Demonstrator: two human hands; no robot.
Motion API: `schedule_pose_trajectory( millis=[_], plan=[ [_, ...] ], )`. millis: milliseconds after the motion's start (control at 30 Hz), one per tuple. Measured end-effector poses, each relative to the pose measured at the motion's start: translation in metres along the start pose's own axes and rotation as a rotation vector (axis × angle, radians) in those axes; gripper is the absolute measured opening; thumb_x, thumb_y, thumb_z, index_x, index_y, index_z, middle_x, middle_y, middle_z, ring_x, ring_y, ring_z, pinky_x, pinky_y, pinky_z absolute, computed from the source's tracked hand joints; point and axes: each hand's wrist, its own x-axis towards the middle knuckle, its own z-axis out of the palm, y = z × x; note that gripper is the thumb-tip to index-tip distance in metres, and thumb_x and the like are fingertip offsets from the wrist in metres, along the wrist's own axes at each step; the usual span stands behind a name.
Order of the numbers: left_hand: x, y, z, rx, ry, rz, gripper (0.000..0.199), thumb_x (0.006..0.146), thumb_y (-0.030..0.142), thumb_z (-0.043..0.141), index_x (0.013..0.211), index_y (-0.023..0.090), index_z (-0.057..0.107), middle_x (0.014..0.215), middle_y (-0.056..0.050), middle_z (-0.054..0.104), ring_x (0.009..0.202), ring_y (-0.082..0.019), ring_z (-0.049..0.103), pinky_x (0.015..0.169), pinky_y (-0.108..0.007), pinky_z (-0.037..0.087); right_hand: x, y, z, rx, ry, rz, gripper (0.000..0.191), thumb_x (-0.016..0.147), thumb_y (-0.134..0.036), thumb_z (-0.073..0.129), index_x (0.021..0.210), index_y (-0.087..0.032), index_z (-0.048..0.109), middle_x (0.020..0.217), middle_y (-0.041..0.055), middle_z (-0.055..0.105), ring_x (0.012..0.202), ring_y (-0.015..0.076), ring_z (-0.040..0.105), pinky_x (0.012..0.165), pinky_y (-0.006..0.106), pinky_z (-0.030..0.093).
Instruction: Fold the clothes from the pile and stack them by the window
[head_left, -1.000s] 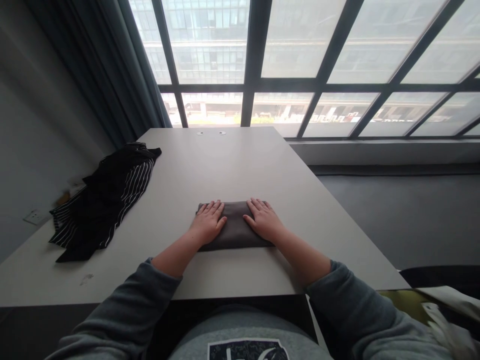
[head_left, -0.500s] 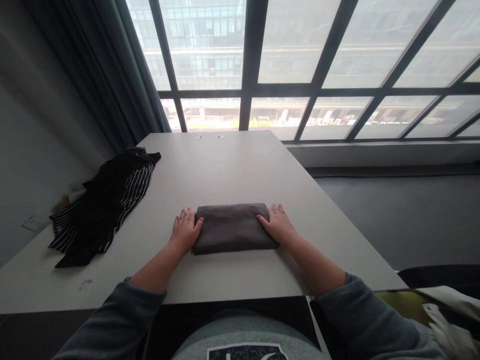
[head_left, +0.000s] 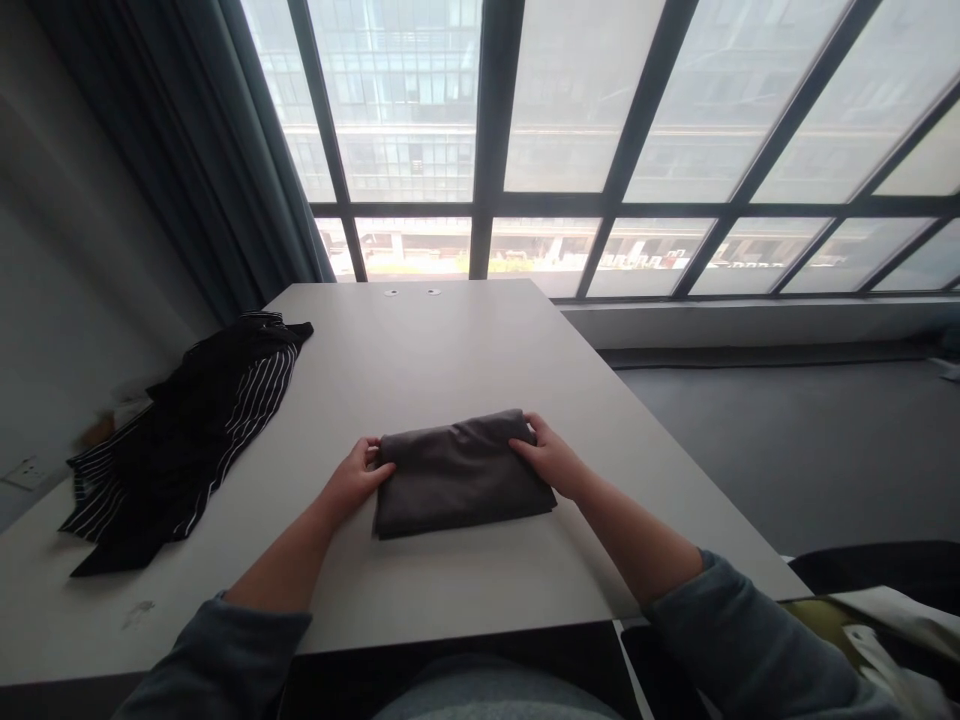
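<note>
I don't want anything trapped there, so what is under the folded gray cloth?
White tabletop shows around the folded gray cloth. The left hand and right hand grip its ends, thumbs on top, other fingers partly hidden. Whatever lies directly beneath is covered.

Folded grey piece (head_left: 461,485): cloth, matt, smooth with soft shallow creases. Tabletop (head_left: 450,360): white, smooth, hard-looking, faint sheen towards the far end; one rough-looking smudge (head_left: 139,614) on the near left part. Garment (head_left: 187,430): black cloth with white stripes, matt, rumpled. Sleeves (head_left: 750,620): grey-blue cloth, matt, soft-looking. Curtain (head_left: 180,150): dark heavy-looking cloth, matt, pleated. Window panes (head_left: 409,100): glass, slightly hazy. Window frame (head_left: 496,120): dark, metal-looking, matt. Wall socket (head_left: 27,473): pale plastic-looking, smooth. Floor (head_left: 697,430): grey, matt, even.
</note>
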Motion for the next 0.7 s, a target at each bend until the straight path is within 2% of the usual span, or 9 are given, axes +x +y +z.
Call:
schedule_pose_trajectory(
  millis=[133,200,267,367,433,500,567,633,700],
  plan=[
    [0.004,-0.007,0.004,0.006,0.124,-0.046,0.076,0.075,0.054,0.079,0.136,0.023,0.046,0.12,-0.014,0.078,0.116,-0.033,0.075,0.105,-0.052,0.057,0.03,-0.021,-0.016,0.025,-0.059,-0.003,0.058,0.093,-0.037,0.066,0.146,-0.028,0.044,0.11,0.0036,0.079,0.086,0.0229,0.076,0.072,0.032,0.062],
    [0.008,-0.011,0.006,0.101,0.226,-0.025,0.075,0.078,0.055,0.075,0.138,0.022,0.046,0.121,-0.014,0.077,0.119,-0.033,0.073,0.11,-0.053,0.054,0.055,-0.042,-0.027,-0.022,-0.098,-0.022,0.071,0.091,-0.034,0.068,0.156,-0.031,0.037,0.106,0.0008,0.08,0.079,0.0211,0.075,0.069,0.03,0.062],
    [0.01,-0.015,0.008,0.202,0.309,0.004,0.067,0.081,0.057,0.07,0.134,0.021,0.051,0.123,-0.015,0.076,0.124,-0.033,0.071,0.112,-0.053,0.052,0.084,-0.07,-0.038,-0.113,-0.154,-0.076,0.075,0.09,-0.029,0.069,0.159,-0.034,0.039,0.107,-0.0005,0.081,0.08,0.0201,0.075,0.073,0.03,0.062],
    [0.012,-0.019,0.01,0.335,0.354,0.071,0.055,0.086,0.058,0.061,0.126,0.021,0.057,0.126,-0.016,0.074,0.125,-0.034,0.07,0.111,-0.053,0.053,0.135,-0.117,-0.053,-0.295,-0.213,-0.231,0.048,0.09,-0.018,0.066,0.137,-0.029,0.068,0.12,0.0015,0.079,0.098,0.0216,0.074,0.09,0.032,0.061],
    [0.011,-0.021,0.012,0.423,0.356,0.128,0.05,0.086,0.054,0.059,0.123,0.021,0.061,0.125,-0.016,0.074,0.122,-0.036,0.07,0.111,-0.055,0.052,0.172,-0.146,-0.06,-0.392,-0.207,-0.305,0.035,0.09,-0.013,0.064,0.12,-0.025,0.078,0.124,0.0026,0.078,0.107,0.0231,0.071,0.099,0.035,0.059],
    [0.01,-0.022,0.013,0.487,0.352,0.167,0.045,0.085,0.05,0.058,0.12,0.022,0.063,0.123,-0.015,0.074,0.12,-0.037,0.07,0.111,-0.057,0.052,0.21,-0.168,-0.067,-0.432,-0.131,-0.355,0.033,0.089,-0.01,0.063,0.115,-0.022,0.08,0.123,0.0034,0.077,0.109,0.0234,0.069,0.104,0.039,0.057],
    [0.008,-0.023,0.014,0.513,0.349,0.175,0.043,0.085,0.049,0.057,0.119,0.023,0.065,0.122,-0.015,0.075,0.119,-0.037,0.07,0.11,-0.058,0.052,0.249,-0.182,-0.078,-0.393,0.003,-0.399,0.035,0.089,-0.009,0.061,0.117,-0.019,0.08,0.12,0.0048,0.076,0.108,0.0228,0.069,0.106,0.044,0.055],
    [0.006,-0.023,0.014,0.519,0.343,0.161,0.042,0.086,0.047,0.056,0.119,0.023,0.065,0.123,-0.015,0.075,0.119,-0.036,0.07,0.109,-0.058,0.053,0.287,-0.184,-0.094,-0.287,0.179,-0.413,0.038,0.091,-0.009,0.058,0.124,-0.014,0.077,0.116,0.008,0.074,0.105,0.0229,0.068,0.104,0.048,0.055],
    [0.004,-0.022,0.014,0.525,0.334,0.141,0.042,0.086,0.047,0.057,0.12,0.024,0.066,0.123,-0.014,0.075,0.121,-0.036,0.069,0.109,-0.058,0.053,0.323,-0.174,-0.116,-0.16,0.378,-0.387,0.042,0.094,-0.01,0.053,0.131,-0.007,0.071,0.116,0.0125,0.073,0.106,0.0248,0.068,0.1,0.052,0.056]
  ],
)
